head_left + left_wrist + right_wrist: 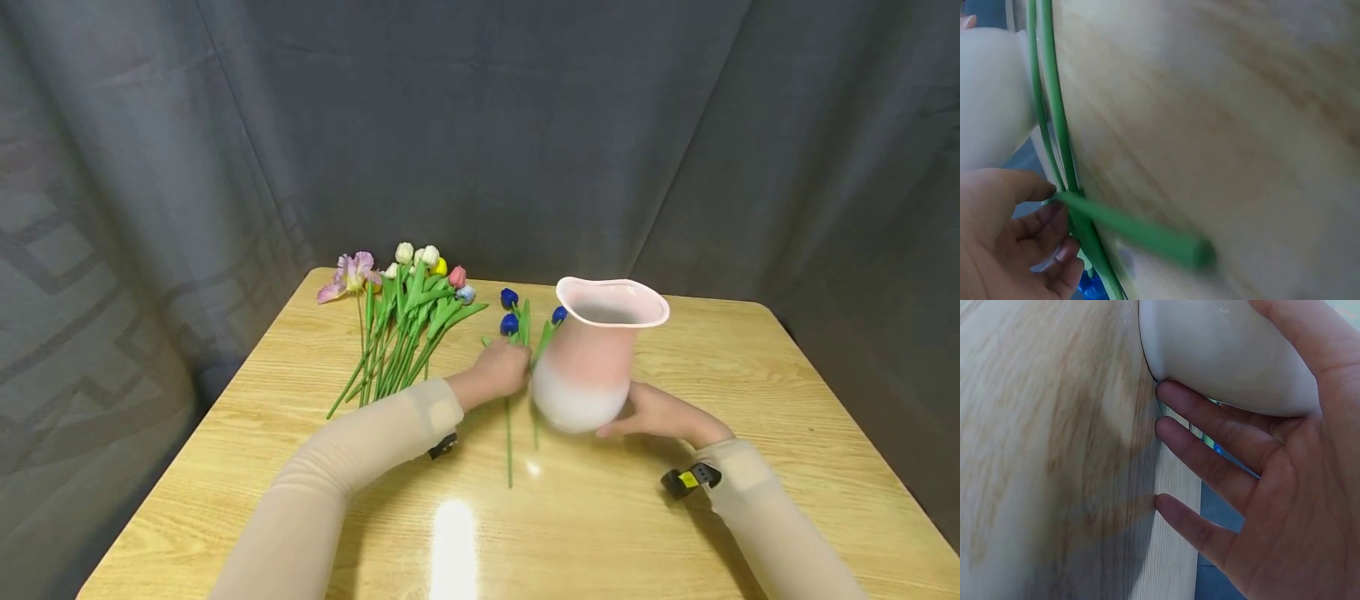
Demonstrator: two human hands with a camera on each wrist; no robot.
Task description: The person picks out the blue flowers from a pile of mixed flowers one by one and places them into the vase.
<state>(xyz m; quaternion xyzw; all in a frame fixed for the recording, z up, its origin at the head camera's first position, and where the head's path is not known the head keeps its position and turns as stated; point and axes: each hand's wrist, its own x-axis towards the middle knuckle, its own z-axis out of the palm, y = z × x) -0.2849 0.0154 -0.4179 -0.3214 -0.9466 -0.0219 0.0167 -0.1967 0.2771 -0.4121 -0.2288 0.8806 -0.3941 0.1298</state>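
Note:
My left hand [501, 369] pinches the green stem of a blue tulip [509, 324]; the stem [1141, 234] points toward the camera in the left wrist view. Other blue tulips [559, 315] lie around this hand, their leaves partly hidden behind it. To the right, a pink-and-white vase [592, 358] with a wavy rim stands upright. My right hand [660, 412] touches the vase low on its right side, thumb in front. In the right wrist view, its fingers [1210, 437] reach out fairly straight and spread along the white base.
At the back left of the wooden table [247, 467] lies a bunch of artificial flowers [408, 325], with white, yellow, pink and light blue tulips and purple blooms [352, 273]. A dark curtain [480, 142] hangs behind the table and at both sides.

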